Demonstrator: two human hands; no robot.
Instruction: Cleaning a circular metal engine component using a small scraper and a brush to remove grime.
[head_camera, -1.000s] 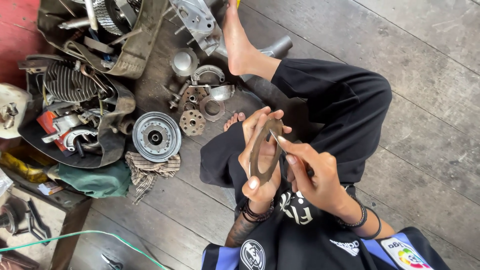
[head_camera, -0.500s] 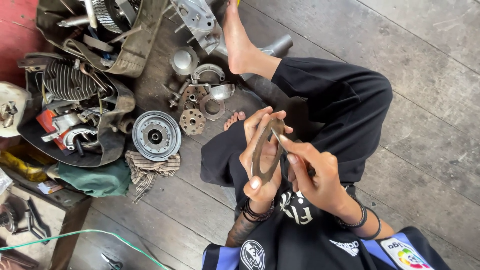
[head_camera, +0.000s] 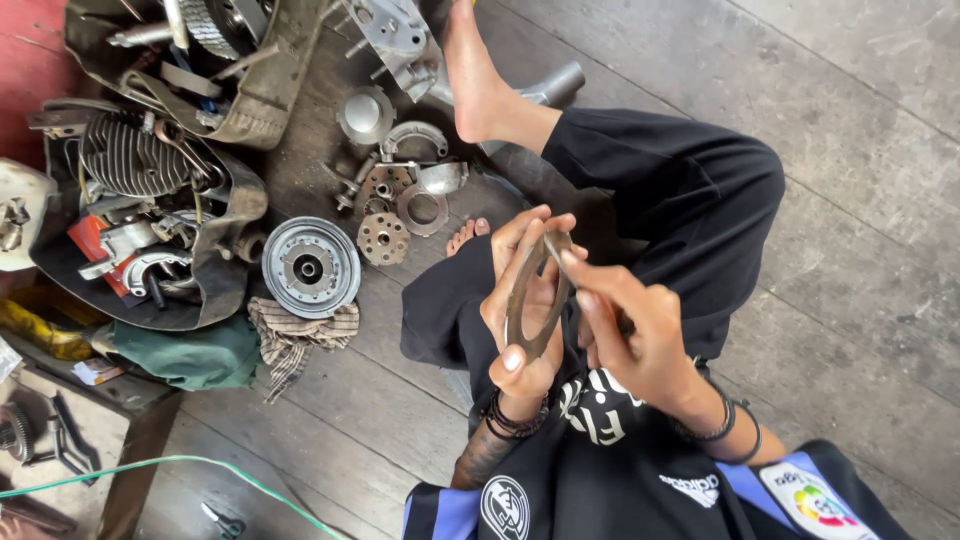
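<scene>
My left hand (head_camera: 520, 300) holds a thin brown ring-shaped plate (head_camera: 527, 300) upright by its edges, thumb at the bottom and fingers at the top. My right hand (head_camera: 630, 335) pinches the ring's upper right rim with its fingertips. Both hands are above my lap, over black trousers (head_camera: 690, 190). I sit on a wooden floor with my bare foot (head_camera: 480, 80) stretched out toward the engine parts.
A round silver drum (head_camera: 311, 267) lies on the floor on a checked rag (head_camera: 295, 345). Small gears and rings (head_camera: 400, 205) lie beside it. Black tubs (head_camera: 140, 200) hold a finned cylinder and metal parts. A green cable (head_camera: 200, 462) crosses the lower left.
The hands have shifted only slightly; the ring stays held in the same way.
</scene>
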